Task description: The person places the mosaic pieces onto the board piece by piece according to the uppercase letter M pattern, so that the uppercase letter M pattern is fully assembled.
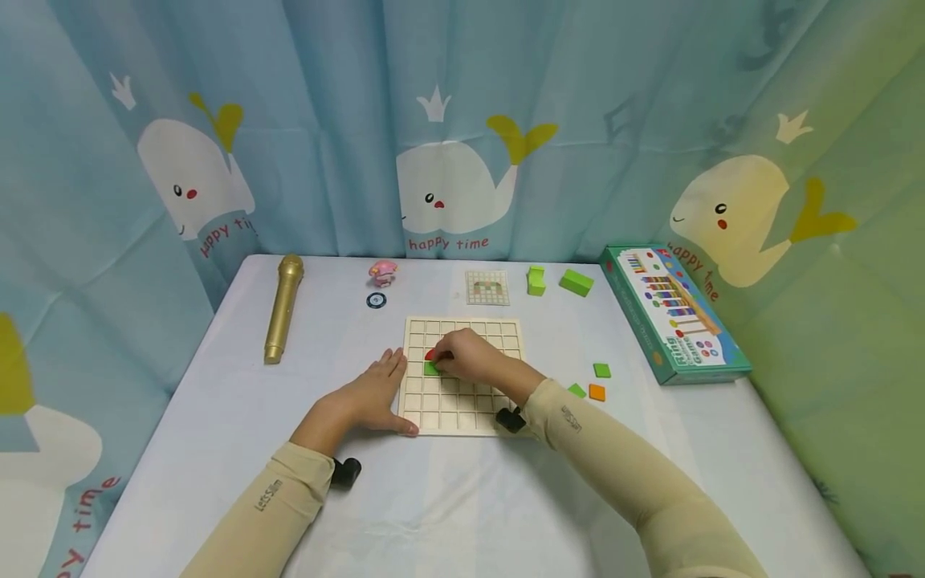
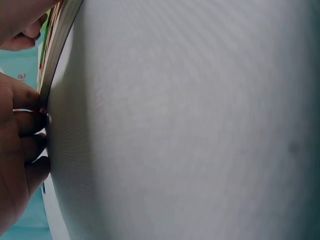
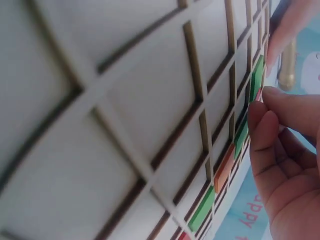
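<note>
A wooden grid board lies in the middle of the white table. My left hand lies flat on the cloth, its fingers straight against the board's left edge. My right hand rests on the board with its fingers curled, pinching a red tile just above a green tile set in a cell. In the right wrist view the right hand's fingertips meet at the board, beside a green tile. More tiles, orange and green, fill cells further along.
Loose green and orange tiles lie right of the board. Behind it are a pattern card, two green blocks, a pink toy and a round disc. A gold microphone lies left, a game box right.
</note>
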{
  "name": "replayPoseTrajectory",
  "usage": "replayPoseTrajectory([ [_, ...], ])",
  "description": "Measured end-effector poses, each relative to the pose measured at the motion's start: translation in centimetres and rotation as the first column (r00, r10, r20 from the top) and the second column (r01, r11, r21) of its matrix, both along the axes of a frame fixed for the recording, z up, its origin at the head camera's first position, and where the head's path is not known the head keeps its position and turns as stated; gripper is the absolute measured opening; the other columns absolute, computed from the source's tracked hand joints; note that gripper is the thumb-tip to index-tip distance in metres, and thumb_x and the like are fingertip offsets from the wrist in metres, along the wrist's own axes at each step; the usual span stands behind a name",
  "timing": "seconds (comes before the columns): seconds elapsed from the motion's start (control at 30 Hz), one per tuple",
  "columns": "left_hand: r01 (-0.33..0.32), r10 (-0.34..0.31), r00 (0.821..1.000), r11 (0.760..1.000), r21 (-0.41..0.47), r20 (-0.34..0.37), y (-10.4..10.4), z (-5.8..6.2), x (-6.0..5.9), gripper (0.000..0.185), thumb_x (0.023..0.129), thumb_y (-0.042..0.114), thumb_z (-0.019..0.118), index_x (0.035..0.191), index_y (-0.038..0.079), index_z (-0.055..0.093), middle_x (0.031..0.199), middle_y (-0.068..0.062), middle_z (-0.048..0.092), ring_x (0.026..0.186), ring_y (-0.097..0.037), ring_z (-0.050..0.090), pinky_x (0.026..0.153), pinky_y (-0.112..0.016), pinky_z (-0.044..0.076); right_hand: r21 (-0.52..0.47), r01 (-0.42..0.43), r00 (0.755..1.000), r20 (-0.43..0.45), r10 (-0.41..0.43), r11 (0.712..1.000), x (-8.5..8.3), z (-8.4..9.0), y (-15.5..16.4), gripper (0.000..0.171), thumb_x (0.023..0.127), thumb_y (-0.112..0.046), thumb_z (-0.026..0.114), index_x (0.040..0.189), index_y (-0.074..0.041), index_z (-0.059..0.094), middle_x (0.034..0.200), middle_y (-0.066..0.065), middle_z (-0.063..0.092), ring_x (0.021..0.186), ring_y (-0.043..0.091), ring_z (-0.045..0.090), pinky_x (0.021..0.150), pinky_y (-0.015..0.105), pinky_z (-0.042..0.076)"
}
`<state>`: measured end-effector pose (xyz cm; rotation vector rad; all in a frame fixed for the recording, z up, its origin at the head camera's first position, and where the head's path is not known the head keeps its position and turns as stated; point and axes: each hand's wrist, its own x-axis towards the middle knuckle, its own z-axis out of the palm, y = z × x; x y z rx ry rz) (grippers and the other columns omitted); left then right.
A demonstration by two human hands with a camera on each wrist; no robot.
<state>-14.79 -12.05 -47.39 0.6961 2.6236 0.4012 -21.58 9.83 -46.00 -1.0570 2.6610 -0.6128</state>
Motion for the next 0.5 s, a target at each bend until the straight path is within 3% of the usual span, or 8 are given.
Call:
replayPoseTrajectory([
  [0.5, -0.009, 0.009, 1.000, 1.000, -0.005, -0.009, 0.1, -0.2, -0.1, 0.127, 0.075, 0.063, 0.080, 0.156, -0.010, 0.014, 0.165, -0.025, 0.007, 0.153, -0.038, 0.004, 0.122, -0.048, 0.015, -0.102, 0.076, 0.997, 0.026, -0.074, 0.992, 1.1, 1.5, 5.4, 0.008, 0.093, -0.006, 0.071, 0.096, -0.008, 0.078, 0.098, 0.000, 0.073, 0.092, 0.016, 0.066, 0.078, 0.031, 0.054],
])
